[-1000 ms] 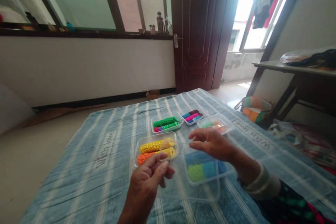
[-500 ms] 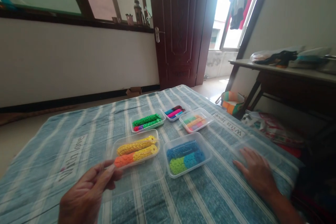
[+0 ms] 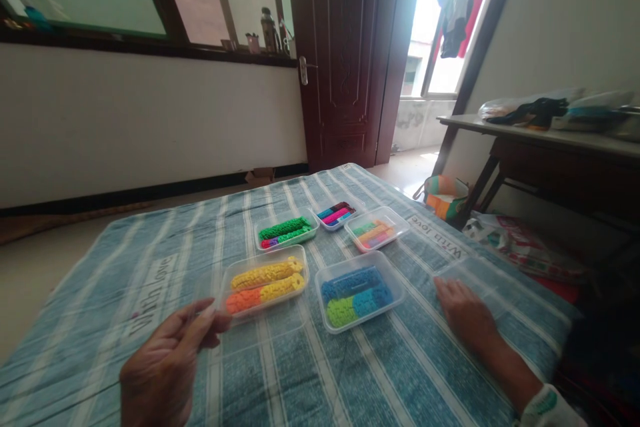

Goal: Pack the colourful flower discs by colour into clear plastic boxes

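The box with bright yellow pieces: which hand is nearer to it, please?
Left. The left hand is beside the yellow box; the right hand is off to its right, past the blue box.

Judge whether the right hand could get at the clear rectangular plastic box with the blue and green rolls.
Probably yes: only striped blue-and-white fabric appears between the right hand and the box.

1. One head-worn camera looks forward and steeply down over the striped cloth.
2. It sits close: the left hand and right hand enter low on either side.
3. Its upper part reaches across the room to the dark door.
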Tool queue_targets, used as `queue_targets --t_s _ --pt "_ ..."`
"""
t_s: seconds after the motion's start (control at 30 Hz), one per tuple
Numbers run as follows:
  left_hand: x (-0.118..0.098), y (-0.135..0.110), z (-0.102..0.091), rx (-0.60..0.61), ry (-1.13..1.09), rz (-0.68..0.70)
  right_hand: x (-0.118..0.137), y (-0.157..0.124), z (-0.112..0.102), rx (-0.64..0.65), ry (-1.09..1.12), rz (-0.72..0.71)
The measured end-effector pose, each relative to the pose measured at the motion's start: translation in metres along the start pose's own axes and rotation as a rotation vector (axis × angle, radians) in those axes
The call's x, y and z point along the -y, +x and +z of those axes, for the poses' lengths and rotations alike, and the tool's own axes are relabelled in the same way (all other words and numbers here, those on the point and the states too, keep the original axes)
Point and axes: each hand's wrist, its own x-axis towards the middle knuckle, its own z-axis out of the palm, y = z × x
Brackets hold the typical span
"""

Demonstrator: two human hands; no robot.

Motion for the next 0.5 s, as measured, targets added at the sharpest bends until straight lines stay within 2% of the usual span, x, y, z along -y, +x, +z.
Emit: queue_targets --t_s 0.17,0.3,0.4,0.5 --pt "0.002 0.004 -0.001 0.007 0.007 0.008 0.01 0.015 -0.007 0.017 0.023 -0.045" --pt "0.003 0.005 -0.003 0.0 0.017 0.022 0.014 0.017 -0.011 -0.068 0.176 -0.04" --pt "0.002 0.006 -0.003 -0.016 0.029 0.034 0.006 0.006 -0.015 -0.16 0.128 0.088" --pt "0.004 0.011 -0.002 -0.038 0.071 0.084 -0.004 -0.008 -0.014 -0.153 0.025 0.288"
